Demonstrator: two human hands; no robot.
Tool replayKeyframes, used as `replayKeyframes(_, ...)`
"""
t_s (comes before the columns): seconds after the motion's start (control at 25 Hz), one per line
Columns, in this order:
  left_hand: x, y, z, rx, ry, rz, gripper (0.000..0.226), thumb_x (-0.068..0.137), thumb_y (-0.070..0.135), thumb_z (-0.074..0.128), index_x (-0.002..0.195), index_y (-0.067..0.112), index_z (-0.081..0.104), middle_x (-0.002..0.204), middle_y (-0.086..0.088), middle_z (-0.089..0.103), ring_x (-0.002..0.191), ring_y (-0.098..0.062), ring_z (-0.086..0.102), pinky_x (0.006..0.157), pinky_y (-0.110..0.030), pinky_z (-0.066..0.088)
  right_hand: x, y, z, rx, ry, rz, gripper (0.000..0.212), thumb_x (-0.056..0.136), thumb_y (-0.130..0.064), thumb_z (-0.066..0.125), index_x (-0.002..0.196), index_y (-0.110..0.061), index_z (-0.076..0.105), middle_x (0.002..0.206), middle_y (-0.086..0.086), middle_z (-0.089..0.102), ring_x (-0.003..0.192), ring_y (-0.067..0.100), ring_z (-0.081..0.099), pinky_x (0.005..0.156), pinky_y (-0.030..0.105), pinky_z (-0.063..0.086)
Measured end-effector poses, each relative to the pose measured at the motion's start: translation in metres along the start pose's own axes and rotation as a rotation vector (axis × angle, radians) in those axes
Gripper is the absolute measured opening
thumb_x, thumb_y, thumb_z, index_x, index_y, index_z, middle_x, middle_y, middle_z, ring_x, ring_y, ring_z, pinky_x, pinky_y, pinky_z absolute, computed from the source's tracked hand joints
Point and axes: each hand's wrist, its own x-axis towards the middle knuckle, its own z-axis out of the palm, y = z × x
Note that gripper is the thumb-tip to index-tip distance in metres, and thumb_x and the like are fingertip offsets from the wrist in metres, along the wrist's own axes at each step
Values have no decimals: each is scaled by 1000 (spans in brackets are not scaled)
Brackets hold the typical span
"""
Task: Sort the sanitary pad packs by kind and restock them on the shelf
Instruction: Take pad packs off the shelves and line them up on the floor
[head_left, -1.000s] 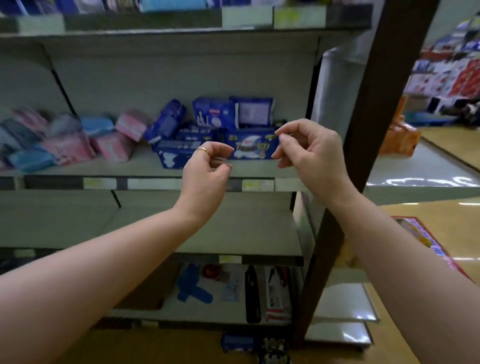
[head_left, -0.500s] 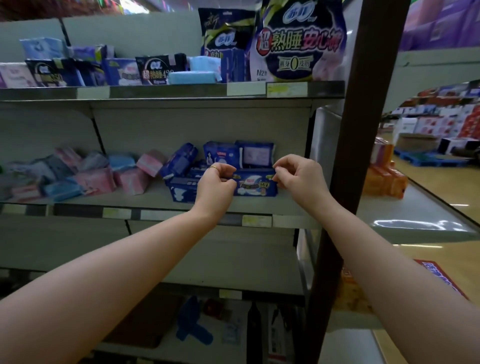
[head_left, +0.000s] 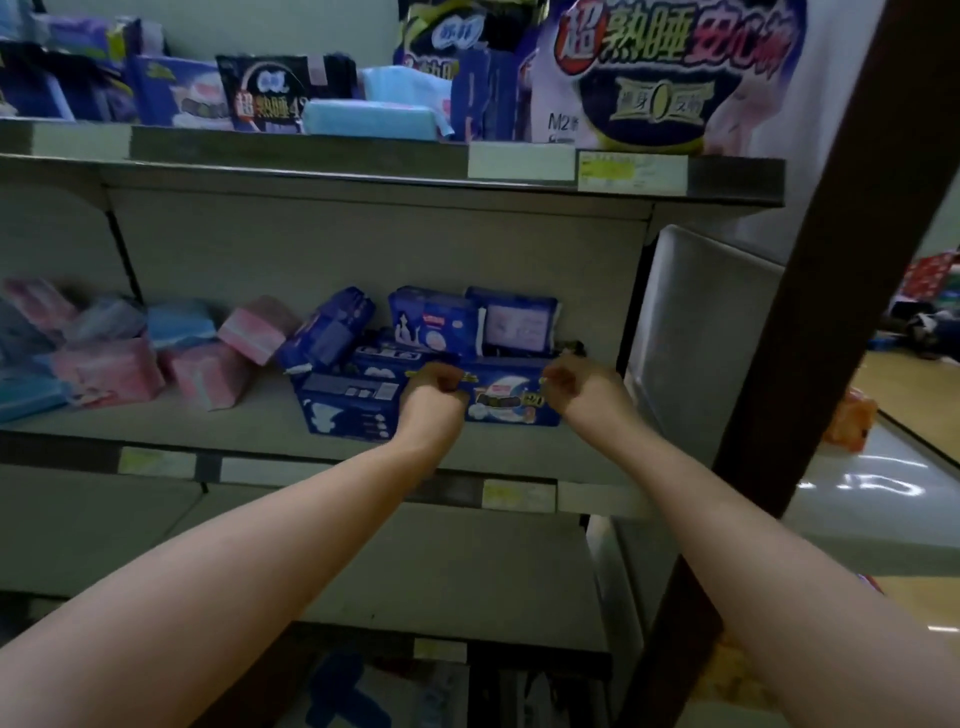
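In the head view, the blue pack lies at centre frame on the middle shelf, with its long axis left to right and its printed face toward us. Our left hand and right hand curl their fingers at its top corners, seemingly pinching the top edge. A neighbouring pack touches its left end, and bare shelf runs in front. It is dark blue with a pale moon print.

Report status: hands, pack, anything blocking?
Left hand and right hand pinch top corners of the front blue pack. Pack sits on the middle shelf. Other blue packs crowd behind and left.
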Motion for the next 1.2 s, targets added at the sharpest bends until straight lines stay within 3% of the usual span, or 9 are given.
replayKeyframes(0.24, 72, -30, 16, -15, -46, -52, 28, 89, -2, 47, 115, 5, 53, 111, -8, 54, 85, -15, 50, 67, -24, 44, 93, 39, 63, -118, -115, 8, 45, 84, -14, 67, 124, -2, 49, 125, 16, 50, 114, 29, 50, 86, 27, 40)
replayKeyframes(0.36, 97, -45, 22, -8, -71, -82, 29, 89, -3, 47, 116, 4, 53, 117, -11, 55, 88, -16, 50, 71, -27, 44, 118, 53, 88, -176, -152, 8, 64, 79, -22, 73, 132, -4, 42, 133, 16, 44, 120, 29, 42, 93, 29, 37)
replayKeyframes(0.52, 119, -63, 26, -4, -114, -108, 28, 88, -4, 46, 113, 6, 52, 117, -12, 54, 90, -16, 50, 70, -25, 45, 134, 62, 107, -554, -191, -10, 98, 79, -51, 66, 149, -15, 8, 155, 10, 13, 138, 29, 19, 111, 37, 17)
replayKeyframes(0.6, 124, -68, 27, -11, -131, -110, 30, 88, -4, 46, 116, 6, 52, 120, -12, 53, 96, -16, 49, 80, -26, 44, 137, 68, 112, -766, -179, -11, 101, 79, -61, 59, 150, -18, 1, 155, 8, 13, 136, 29, 19, 109, 39, 17)
replayKeyframes(0.76, 125, -72, 26, 9, -176, -112, 35, 89, -3, 47, 123, 5, 47, 122, -14, 51, 108, -25, 51, 90, -31, 44, 135, 70, 110, -888, -118, -102, 90, 79, -60, 60, 147, -19, 19, 142, 7, 36, 126, 26, 30, 100, 36, 24)
replayKeyframes(0.92, 119, -71, 22, -2, -177, -129, 31, 90, 3, 50, 121, 4, 46, 111, -10, 52, 97, -23, 53, 77, -28, 45, 127, 59, 80, -889, -141, -72, 77, 77, -54, 66, 141, -26, 33, 140, 3, 39, 126, 26, 29, 99, 36, 23)
replayKeyframes(1.0, 111, -68, 20, 0, -185, -131, 38, 90, 2, 50, 127, 5, 43, 118, -10, 48, 105, -24, 51, 86, -32, 47, 120, 52, 59, -910, -187, -56, 74, 77, -48, 68, 140, -31, 35, 140, 1, 39, 126, 26, 28, 97, 37, 23)
replayKeyframes(1.08, 100, -63, 20, 8, -194, -120, 44, 89, 1, 50, 131, 7, 40, 127, -13, 45, 113, -28, 49, 95, -37, 45, 109, 42, 40, -872, -284, 5, 75, 75, -39, 71, 140, -33, 34, 138, 2, 40, 126, 27, 28, 98, 37, 24)
replayKeyframes(1.2, 76, -51, 23, 30, -200, -91, 45, 87, -2, 49, 130, 7, 41, 126, -15, 50, 113, -30, 51, 95, -38, 46, 87, 27, 16, -683, -331, 92, 83, 69, -36, 78, 140, -32, 35, 135, 3, 44, 124, 29, 32, 99, 36, 27)
